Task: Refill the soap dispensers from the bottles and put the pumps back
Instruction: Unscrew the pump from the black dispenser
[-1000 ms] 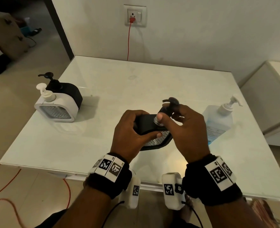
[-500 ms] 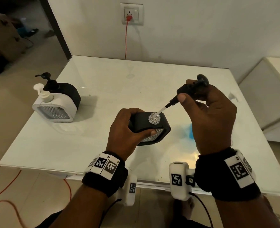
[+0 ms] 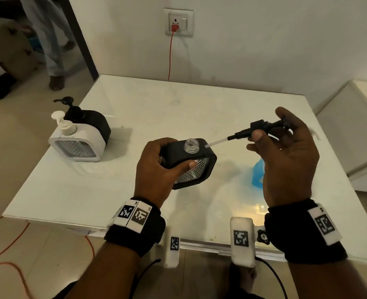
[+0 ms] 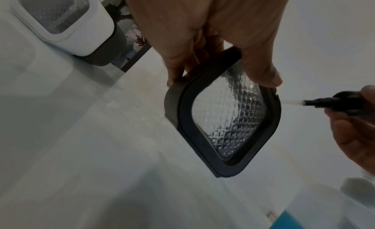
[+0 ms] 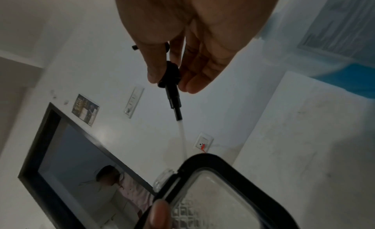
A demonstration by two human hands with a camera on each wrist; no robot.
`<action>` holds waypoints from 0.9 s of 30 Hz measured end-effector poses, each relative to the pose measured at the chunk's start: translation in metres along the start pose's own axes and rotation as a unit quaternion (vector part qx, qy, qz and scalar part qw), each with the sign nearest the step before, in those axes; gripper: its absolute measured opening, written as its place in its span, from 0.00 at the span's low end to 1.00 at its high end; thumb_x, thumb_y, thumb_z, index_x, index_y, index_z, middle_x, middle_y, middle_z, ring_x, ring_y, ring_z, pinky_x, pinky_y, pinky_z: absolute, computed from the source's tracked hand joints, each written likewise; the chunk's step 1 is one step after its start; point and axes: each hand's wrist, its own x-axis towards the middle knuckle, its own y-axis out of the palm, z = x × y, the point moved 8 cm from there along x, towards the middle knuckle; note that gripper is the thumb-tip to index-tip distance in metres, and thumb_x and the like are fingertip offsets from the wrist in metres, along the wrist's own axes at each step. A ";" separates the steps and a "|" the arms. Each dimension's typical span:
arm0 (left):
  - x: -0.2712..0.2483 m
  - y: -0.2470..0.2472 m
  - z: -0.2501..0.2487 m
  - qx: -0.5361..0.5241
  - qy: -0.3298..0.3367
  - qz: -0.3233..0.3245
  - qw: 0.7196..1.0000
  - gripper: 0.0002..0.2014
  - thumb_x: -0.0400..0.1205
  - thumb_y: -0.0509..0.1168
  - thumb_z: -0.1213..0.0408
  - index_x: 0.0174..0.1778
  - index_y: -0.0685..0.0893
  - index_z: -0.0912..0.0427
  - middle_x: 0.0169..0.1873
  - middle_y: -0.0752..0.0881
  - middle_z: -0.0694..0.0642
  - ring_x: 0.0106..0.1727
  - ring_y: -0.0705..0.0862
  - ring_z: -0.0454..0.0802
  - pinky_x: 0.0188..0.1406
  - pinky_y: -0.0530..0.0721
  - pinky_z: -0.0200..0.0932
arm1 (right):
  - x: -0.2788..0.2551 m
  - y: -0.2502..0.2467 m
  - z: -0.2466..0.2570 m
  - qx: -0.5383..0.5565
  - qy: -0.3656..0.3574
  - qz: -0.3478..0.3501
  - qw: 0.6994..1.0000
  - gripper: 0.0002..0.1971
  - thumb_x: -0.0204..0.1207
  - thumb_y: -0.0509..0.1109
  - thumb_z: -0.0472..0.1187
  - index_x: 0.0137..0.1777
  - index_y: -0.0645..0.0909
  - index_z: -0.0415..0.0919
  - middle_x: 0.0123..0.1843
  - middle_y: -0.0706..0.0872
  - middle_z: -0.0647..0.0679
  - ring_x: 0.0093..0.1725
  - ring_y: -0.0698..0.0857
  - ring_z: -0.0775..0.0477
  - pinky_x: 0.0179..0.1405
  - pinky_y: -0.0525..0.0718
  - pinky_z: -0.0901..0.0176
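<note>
Black wristbands carry white tags with black square codes; white camera blocks with black cables hang beneath

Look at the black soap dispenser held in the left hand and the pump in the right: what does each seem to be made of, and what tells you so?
Dispenser: a matt black shell, probably plastic, around a clear body with a diamond-textured face that catches light; clear plastic or glass, hard to tell. Its bare neck is transparent and threaded.
Pump: smooth black plastic by its look, with a thin, translucent white tube, likely soft plastic.

Red cord hanging from wall socket behind bench; person standing in doorway; orange cable lying on floor.
</note>
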 end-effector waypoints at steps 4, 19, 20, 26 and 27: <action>0.001 -0.004 0.001 0.011 -0.001 -0.010 1.000 0.26 0.64 0.82 0.49 0.55 0.81 0.35 0.57 0.85 0.41 0.56 0.83 0.28 0.51 0.81 0.24 | 0.000 -0.004 -0.021 -0.012 0.032 -0.013 0.999 0.27 0.73 0.77 0.24 0.72 0.79 0.36 0.57 0.89 0.38 0.56 0.92 0.43 0.57 0.90 0.43; 0.005 -0.013 0.011 0.076 0.020 0.034 0.996 0.27 0.70 0.87 0.60 0.58 0.81 0.38 0.57 0.78 0.36 0.59 0.77 0.22 0.51 0.78 0.23 | -0.004 0.021 -0.120 -0.277 0.098 0.061 0.954 0.16 0.76 0.74 0.32 0.61 0.87 0.46 0.55 0.89 0.47 0.45 0.92 0.45 0.34 0.93 0.53; 0.006 -0.014 0.012 0.085 0.021 0.037 0.995 0.27 0.70 0.87 0.60 0.60 0.82 0.40 0.57 0.78 0.36 0.58 0.76 0.20 0.49 0.77 0.20 | -0.005 0.025 -0.123 -0.266 0.106 0.059 0.956 0.16 0.76 0.74 0.31 0.61 0.87 0.45 0.56 0.89 0.46 0.48 0.92 0.45 0.39 0.94 0.52; 0.011 -0.024 0.014 0.099 0.013 0.024 0.995 0.27 0.70 0.86 0.62 0.61 0.82 0.43 0.56 0.78 0.38 0.57 0.75 0.19 0.48 0.73 0.15 | 0.014 0.030 -0.134 -0.293 0.138 0.042 0.945 0.11 0.77 0.74 0.33 0.59 0.84 0.43 0.52 0.90 0.48 0.42 0.89 0.54 0.39 0.80 0.77; 0.012 -0.026 0.014 0.104 0.013 0.022 0.994 0.28 0.70 0.86 0.62 0.61 0.82 0.43 0.56 0.78 0.40 0.57 0.75 0.19 0.48 0.73 0.15 | 0.019 0.029 -0.135 -0.297 0.148 0.039 0.943 0.11 0.77 0.74 0.34 0.58 0.83 0.43 0.51 0.89 0.49 0.43 0.90 0.50 0.41 0.82 0.74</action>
